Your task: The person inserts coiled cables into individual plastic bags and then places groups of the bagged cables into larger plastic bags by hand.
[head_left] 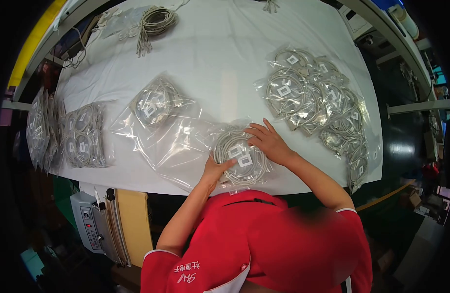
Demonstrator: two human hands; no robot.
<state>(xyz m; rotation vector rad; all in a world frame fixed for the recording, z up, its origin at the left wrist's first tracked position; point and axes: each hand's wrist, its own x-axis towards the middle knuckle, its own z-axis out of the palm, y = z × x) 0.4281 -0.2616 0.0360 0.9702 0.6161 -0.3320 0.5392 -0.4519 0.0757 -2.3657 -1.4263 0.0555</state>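
Note:
Bagged coils of grey cable (242,168) with white labels lie at the table's near edge, in front of me. They appear stacked, as two labels show. My left hand (217,169) grips their left side, its thumb over the clear plastic and its other fingers mostly hidden. Across the upper right edge of the coils rests my right hand (270,142), fingers spread apart. A large clear plastic bag (173,146) spreads flat to the left. At its far end sits another bagged cable coil (155,105), also labelled.
A heap of bagged coils (315,95) covers the right side. Packed bags of coils (83,139) stand at the left edge, with more bags (39,132) beside them. An unbagged cable bundle (157,23) lies far back. Below the table's left front is a control box (88,222).

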